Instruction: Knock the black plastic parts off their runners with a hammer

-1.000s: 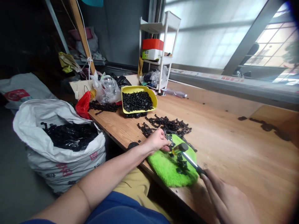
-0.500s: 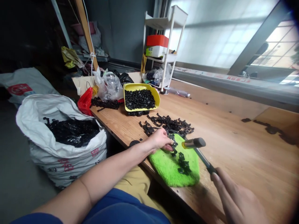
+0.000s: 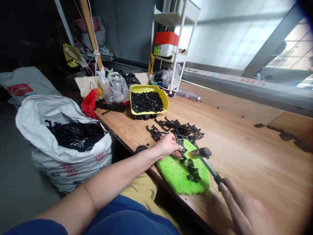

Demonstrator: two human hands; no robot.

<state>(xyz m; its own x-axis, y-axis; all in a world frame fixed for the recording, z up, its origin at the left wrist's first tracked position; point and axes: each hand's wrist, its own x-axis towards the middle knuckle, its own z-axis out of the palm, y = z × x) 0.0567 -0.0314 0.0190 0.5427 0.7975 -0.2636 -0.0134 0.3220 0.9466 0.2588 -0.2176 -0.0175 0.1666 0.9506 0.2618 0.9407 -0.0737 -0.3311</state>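
Note:
My left hand (image 3: 170, 146) is closed on a black plastic strip with small round knobs (image 3: 182, 152), held over the far left part of a bright green cloth (image 3: 171, 173). In my right hand (image 3: 244, 202) is a mallet (image 3: 200, 152) with a dark handle grip, a metal shaft, a black face and a yellowish face. Its yellowish end points at the strip, close to my left fingers. Small black plastic pieces (image 3: 193, 171) lie in a heap on the cloth below the mallet head. Just beyond the cloth spreads a pile of black strips (image 3: 181, 128).
A yellow scoop-shaped tray (image 3: 166, 101) full of small black parts stands farther back on the wooden table (image 3: 234, 140). To the left, an open white sack (image 3: 31, 120) holds black pieces. A white shelf rack (image 3: 182, 36) rises at the back, beside plastic bags (image 3: 113, 86).
The mallet head has shifted slightly left and down toward the strip, with my right hand moving along. My left hand stays in place; the whole view has tilted a little.

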